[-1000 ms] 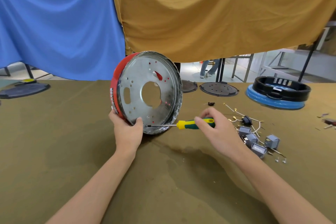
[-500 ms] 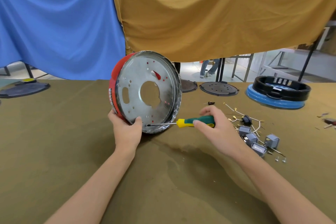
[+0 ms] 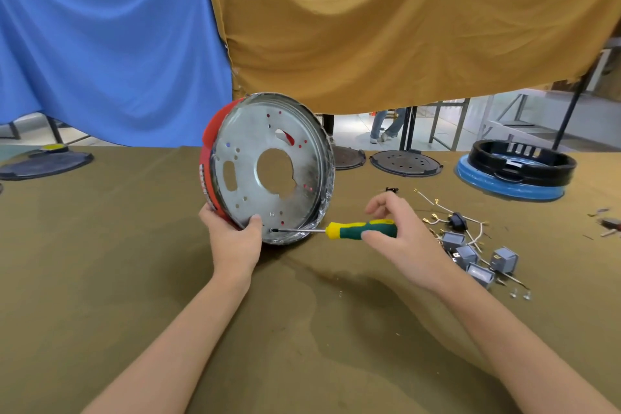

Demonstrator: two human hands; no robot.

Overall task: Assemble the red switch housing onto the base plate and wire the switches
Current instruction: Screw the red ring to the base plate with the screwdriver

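Forearms cut off at near edge. Left hand point(image 3: 235, 242) grips the lower left rim of the base plate point(image 3: 268, 168), thumb pressed on its metal face; plate stands on edge, face toward camera and right, red switch housing point(image 3: 210, 158) behind it, mostly hidden. Right hand point(image 3: 400, 235) pinches the screwdriver point(image 3: 349, 230) handle, upper fingers loosely curled; long axis horizontal, tip pointing left into a hole low on plate. Four grey switches point(image 3: 470, 255) near right among tangled wires point(image 3: 447, 212), count unclear. Two dark discs point(image 3: 405, 163) far.

Your base plate point(image 3: 268, 168) hides most of the red switch housing point(image 3: 210, 158) behind it. Your right hand point(image 3: 400, 239) covers the screwdriver point(image 3: 349, 229) handle's end. Small screws point(image 3: 520, 294) at right are too tiny to tell apart.
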